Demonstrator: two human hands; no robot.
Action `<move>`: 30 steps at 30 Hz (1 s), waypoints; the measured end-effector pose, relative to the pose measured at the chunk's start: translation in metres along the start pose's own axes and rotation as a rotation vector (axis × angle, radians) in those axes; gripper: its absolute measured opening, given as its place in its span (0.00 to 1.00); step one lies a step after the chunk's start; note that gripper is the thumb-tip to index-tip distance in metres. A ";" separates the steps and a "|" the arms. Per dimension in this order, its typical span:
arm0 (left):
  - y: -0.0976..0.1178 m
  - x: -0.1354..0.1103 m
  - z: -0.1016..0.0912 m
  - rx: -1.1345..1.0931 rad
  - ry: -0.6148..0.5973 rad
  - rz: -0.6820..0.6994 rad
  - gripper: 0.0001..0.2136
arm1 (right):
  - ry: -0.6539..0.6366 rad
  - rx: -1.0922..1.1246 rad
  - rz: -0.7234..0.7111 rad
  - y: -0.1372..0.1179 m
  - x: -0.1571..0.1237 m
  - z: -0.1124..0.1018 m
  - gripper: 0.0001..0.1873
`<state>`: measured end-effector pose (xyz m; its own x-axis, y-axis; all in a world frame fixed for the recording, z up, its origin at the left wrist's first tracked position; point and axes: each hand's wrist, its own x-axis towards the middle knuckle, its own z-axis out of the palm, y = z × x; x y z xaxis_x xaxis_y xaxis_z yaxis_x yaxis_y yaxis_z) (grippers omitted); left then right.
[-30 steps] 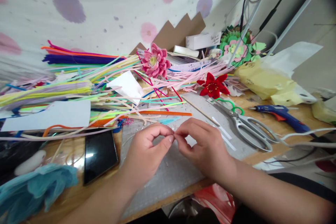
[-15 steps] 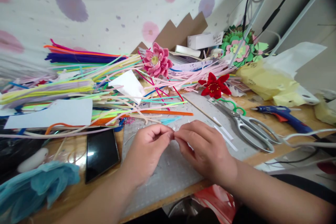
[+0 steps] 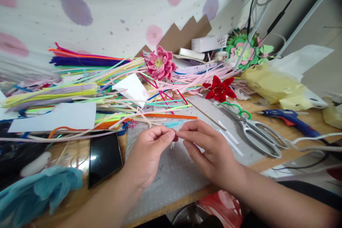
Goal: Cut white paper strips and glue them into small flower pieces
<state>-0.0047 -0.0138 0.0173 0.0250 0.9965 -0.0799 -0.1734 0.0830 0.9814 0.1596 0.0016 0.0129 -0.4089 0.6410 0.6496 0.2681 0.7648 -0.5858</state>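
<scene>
Above the grey cutting mat (image 3: 176, 185), my left hand (image 3: 151, 153) is closed in a pinch of thumb and forefinger. A tiny whitish bit pokes out below those fingertips, too small to name. My right hand (image 3: 211, 149) has its forefinger stretched out to the left fingertips, while its thumb stands apart below. Nothing shows held in the right hand. Behind the hands lie orange pipe cleaners (image 3: 173, 116). To the right on the mat are thin white strips (image 3: 231, 142), a thin stick (image 3: 204, 114) and large silver scissors (image 3: 259, 131).
Bundles of coloured pipe cleaners (image 3: 53, 92) cover the left and back. A pink flower (image 3: 161, 63) and a red flower (image 3: 220, 89) stand behind the mat. A blue glue gun (image 3: 291, 121) lies right, a black phone (image 3: 104, 158) left, near blue gauzy material (image 3: 45, 190).
My right thumb has come away from the pinch and the right fingers have straightened, the forefinger staying at the left fingertips. The left hand keeps its pinch. The view has shifted slightly.
</scene>
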 end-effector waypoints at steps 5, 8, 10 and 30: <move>0.002 -0.001 0.000 0.057 0.001 0.022 0.06 | 0.066 0.287 0.272 0.001 0.007 -0.003 0.09; 0.002 -0.002 -0.001 0.108 -0.017 0.051 0.06 | 0.094 0.320 0.337 0.002 0.008 -0.003 0.05; 0.002 -0.003 -0.001 0.143 -0.027 0.075 0.06 | 0.089 0.302 0.329 0.003 0.008 -0.001 0.05; -0.001 -0.002 -0.002 0.189 0.007 0.088 0.04 | 0.121 0.177 0.179 0.002 0.009 0.005 0.06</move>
<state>-0.0064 -0.0157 0.0161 0.0106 0.9999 0.0073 0.0130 -0.0075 0.9999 0.1522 0.0081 0.0153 -0.2592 0.7760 0.5750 0.1654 0.6222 -0.7652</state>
